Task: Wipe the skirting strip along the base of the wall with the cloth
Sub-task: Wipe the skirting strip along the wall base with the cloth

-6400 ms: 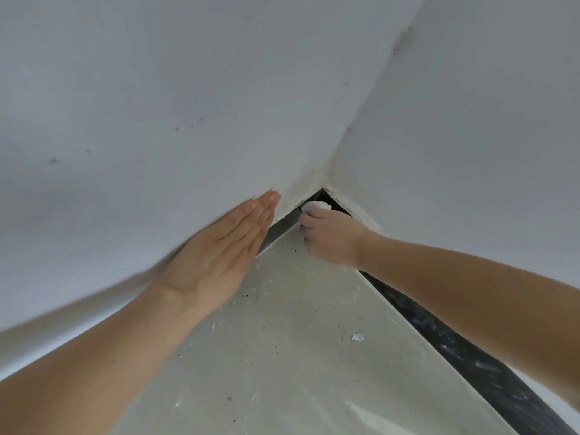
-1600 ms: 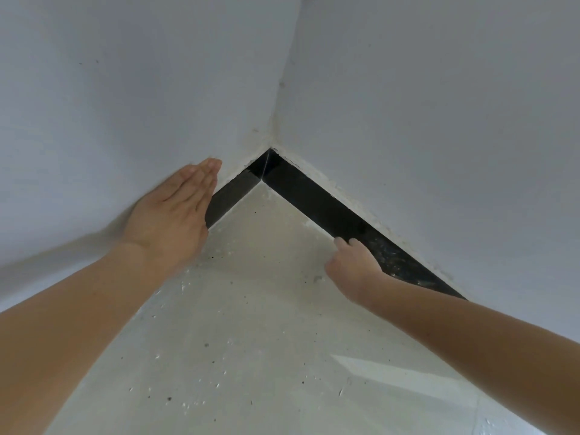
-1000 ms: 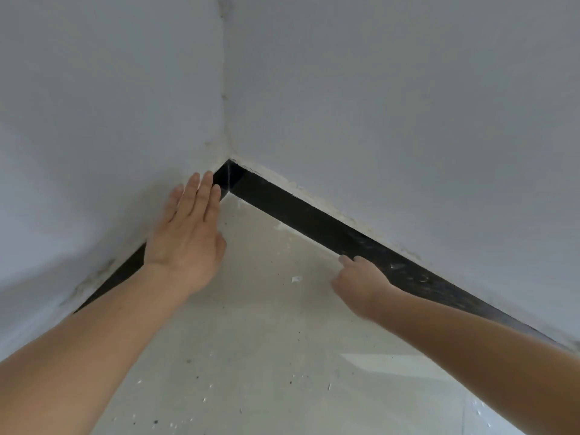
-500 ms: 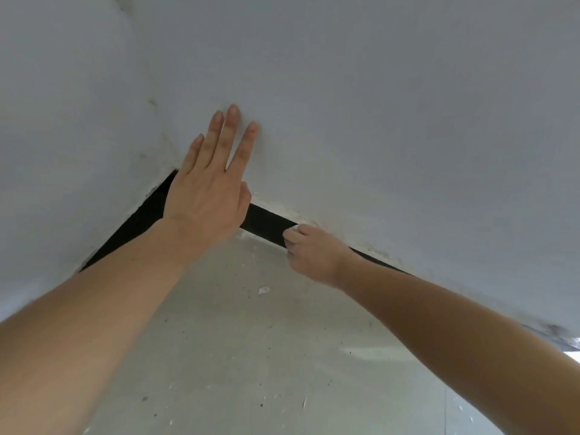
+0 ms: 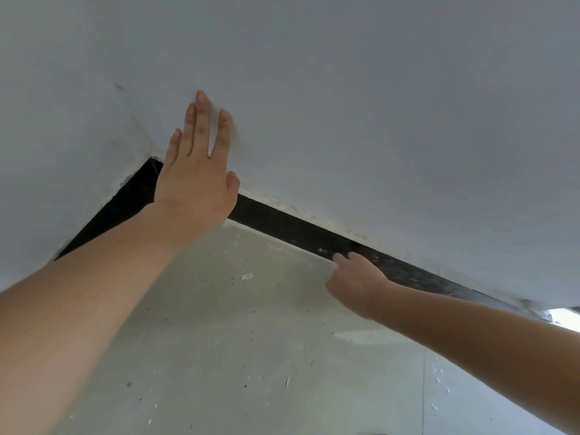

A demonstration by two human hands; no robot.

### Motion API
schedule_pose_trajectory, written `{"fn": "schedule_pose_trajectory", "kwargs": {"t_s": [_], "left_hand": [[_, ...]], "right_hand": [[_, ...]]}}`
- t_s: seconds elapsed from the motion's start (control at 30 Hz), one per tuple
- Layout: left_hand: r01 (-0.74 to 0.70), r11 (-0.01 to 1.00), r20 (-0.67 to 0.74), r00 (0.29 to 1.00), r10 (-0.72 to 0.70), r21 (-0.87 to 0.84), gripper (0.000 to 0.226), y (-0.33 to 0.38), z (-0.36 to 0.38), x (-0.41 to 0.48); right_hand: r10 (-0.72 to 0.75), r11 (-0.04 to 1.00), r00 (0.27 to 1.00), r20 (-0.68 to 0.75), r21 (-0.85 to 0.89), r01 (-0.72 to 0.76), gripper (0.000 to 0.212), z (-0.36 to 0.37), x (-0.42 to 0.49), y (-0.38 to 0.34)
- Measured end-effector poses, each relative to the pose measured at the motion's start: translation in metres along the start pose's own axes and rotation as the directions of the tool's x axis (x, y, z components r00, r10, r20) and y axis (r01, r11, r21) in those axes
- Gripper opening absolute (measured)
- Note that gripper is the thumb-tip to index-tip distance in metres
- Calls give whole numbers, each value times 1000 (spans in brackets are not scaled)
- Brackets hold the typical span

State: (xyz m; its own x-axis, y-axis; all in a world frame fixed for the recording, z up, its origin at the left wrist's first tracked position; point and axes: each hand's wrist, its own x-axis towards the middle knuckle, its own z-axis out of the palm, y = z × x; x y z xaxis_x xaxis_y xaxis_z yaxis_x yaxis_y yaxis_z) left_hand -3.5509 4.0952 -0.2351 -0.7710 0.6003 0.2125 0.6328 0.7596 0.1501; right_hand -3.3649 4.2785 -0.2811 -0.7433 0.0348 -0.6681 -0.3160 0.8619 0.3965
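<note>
left hand point(image 5: 194, 183) flat on the wall point(image 5: 376, 105), bracing i guess; right hand point(image 5: 357, 284) curled against the skirting strip point(image 5: 282, 224), can't tell if cloth's inside

Skirting strip point(image 5: 282, 224): wall point(image 5: 376, 120) base, above floor point(image 5: 251, 356), 10 to 4 o'clock.
Right hand point(image 5: 354, 284): against strip.
Left hand point(image 5: 194, 183): flat on wall, 10 o'clock of right hand.
Scrap point(image 5: 247, 276): floor, 9 o'clock of right hand.

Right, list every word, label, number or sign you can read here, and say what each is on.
None. There is no readable text on the white wall, the black skirting strip, the floor, the left hand or the right hand. The marks on the strip and floor are smears and flecks, not letters.
</note>
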Motion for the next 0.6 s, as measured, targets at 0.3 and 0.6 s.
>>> {"fn": "schedule_pose_trajectory", "kwargs": {"t_s": [0.3, 0.6], "left_hand": [[52, 997, 42, 998, -50, -53, 76, 10, -3, 1], [86, 995, 78, 994, -81, -58, 77, 16, -6, 1]], "right_hand": [[-193, 964, 898, -396, -249, 98, 7, -35, 64, -3], [31, 999, 997, 65, 6, -32, 29, 38, 9, 7]]}}
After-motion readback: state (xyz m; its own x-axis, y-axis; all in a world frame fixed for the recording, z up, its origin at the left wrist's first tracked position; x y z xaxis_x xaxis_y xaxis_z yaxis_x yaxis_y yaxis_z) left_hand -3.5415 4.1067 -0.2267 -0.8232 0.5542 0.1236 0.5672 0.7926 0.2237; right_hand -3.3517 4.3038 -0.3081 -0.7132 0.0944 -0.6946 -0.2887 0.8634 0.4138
